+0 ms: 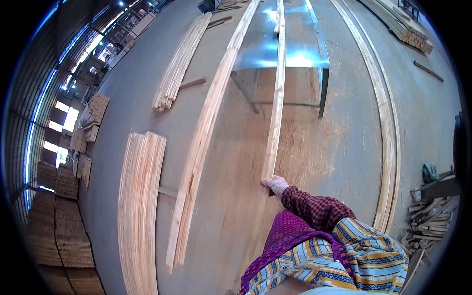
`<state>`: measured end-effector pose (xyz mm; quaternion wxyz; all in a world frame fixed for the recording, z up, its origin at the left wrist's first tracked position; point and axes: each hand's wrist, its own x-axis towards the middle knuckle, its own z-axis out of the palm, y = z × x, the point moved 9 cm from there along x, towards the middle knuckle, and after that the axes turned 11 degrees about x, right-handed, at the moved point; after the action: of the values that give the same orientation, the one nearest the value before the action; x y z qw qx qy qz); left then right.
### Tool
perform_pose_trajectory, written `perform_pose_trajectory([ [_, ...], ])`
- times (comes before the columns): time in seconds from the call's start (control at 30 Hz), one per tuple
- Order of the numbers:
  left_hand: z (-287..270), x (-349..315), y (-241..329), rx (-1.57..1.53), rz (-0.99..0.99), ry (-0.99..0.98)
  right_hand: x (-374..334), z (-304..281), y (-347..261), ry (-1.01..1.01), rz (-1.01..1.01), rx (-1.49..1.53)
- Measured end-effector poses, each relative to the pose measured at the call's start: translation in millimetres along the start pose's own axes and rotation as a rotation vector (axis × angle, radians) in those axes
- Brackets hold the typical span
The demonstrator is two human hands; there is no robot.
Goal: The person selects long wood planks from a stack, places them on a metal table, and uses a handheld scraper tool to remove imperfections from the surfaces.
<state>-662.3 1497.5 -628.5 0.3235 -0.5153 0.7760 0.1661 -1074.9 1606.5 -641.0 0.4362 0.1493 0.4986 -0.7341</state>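
Observation:
My right hand (pixel 275 184), in a light glove, is closed round the near end of a long, narrow wooden strip (pixel 277 105). From my hand the strip runs away from me over the near edge of a shiny metal table (pixel 300 60). Another short length of wood (pixel 277 22) lies against it on the tabletop. To the left of the strip are long wooden boards (pixel 205 115), laid side by side. A red-and-black checked sleeve covers my right forearm. My left hand is out of view.
Left of the boards lie a thick stack of strips (pixel 140 206) and a smaller stack (pixel 183 59), with crosspieces beneath. Long strips (pixel 386 118) stretch along the right side. Wood scraps (pixel 427 219) pile up at far right. Sawdust covers the floor (pixel 314 147) near the table.

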Motion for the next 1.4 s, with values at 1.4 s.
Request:
perform_pose_trajectory([
  [1.4, -443, 170, 1079, -0.8, 0.38, 0.667, 264, -704, -822, 0.253, 0.198, -1.303],
])
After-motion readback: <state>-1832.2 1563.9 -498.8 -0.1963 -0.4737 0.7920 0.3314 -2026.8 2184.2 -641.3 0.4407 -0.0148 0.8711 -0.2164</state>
